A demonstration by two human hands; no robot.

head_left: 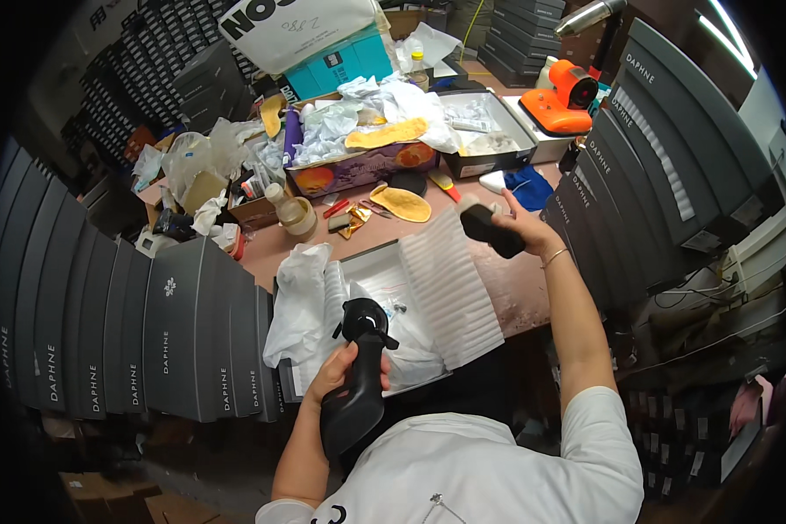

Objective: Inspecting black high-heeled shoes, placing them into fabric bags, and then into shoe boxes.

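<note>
Both hands are holding black items above an open shoe box.

The left hand is closing its grip around a black high-heeled shoe, long axis running toward the person's chest, over the open box lined with white paper. The right hand is gripping a small black brush-like tool, up and to the right, well apart from the shoe, over the pink surface.

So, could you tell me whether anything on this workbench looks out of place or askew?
Yes. A tan insole lies loose on crumpled white paper in the colourful box, and another insole sits bare on the bench. The left hand holds a black heeled shoe; the right hand grips a dark brush-like tool.
</note>
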